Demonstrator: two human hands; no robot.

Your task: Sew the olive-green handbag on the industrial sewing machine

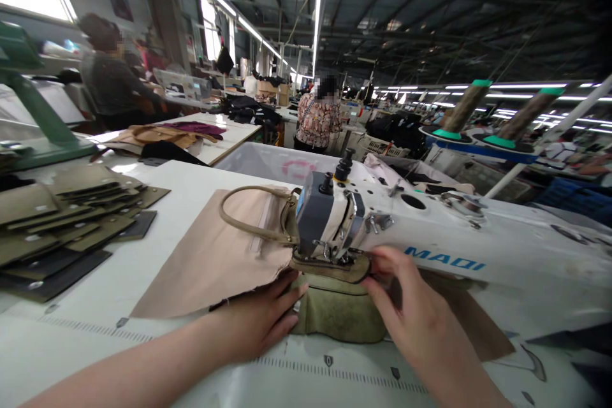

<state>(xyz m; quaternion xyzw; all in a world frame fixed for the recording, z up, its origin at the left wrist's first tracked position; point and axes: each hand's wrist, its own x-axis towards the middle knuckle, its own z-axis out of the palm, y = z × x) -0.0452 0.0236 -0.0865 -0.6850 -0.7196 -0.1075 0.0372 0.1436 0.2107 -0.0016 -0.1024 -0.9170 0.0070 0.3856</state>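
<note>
A white table (pixel 143 268) in a long, strip-lit workshop bears a sewing machine (pixel 430 236). The left hand (pixel 258 319) lies flat, fingers spread, on the tan bag (pixel 215 255). The right hand (pixel 411 312) pinches its olive flap (pixel 329 266) beneath the needle.

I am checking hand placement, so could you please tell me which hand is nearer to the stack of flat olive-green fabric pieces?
Left. The left hand lies nearer the stack of flat olive-green fabric pieces; the right hand sits farther away, beyond the machine's needle.

Bright overhead tubes (edges warped, dim)
</note>
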